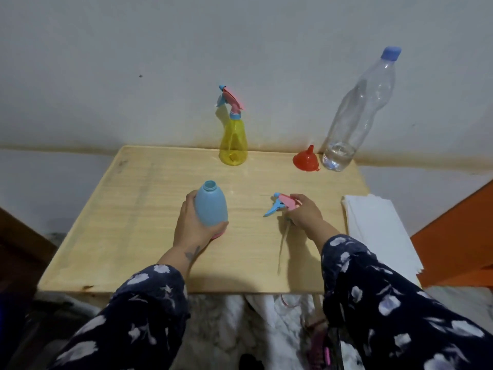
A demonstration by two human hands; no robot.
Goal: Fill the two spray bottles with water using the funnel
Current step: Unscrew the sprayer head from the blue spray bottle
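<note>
My left hand (pixel 190 222) grips the blue spray bottle (pixel 210 204), which stands on the wooden table (pixel 138 209) with its neck uncapped. My right hand (pixel 302 210) holds that bottle's pink and blue spray head (pixel 281 202) low over the table, its thin dip tube (pixel 282 244) trailing toward me. A yellow spray bottle (pixel 233 141) with its spray head on stands at the table's far edge. The red funnel (pixel 306 158) lies mouth down at the far right, beside a tall clear water bottle (pixel 354 113) with a blue cap and a little water at the bottom.
A stack of white paper towels (pixel 378 225) lies on the table's right edge. A grey wall rises just behind the table. An orange surface (pixel 461 236) sits to the right, and dark furniture (pixel 18 249) to the left.
</note>
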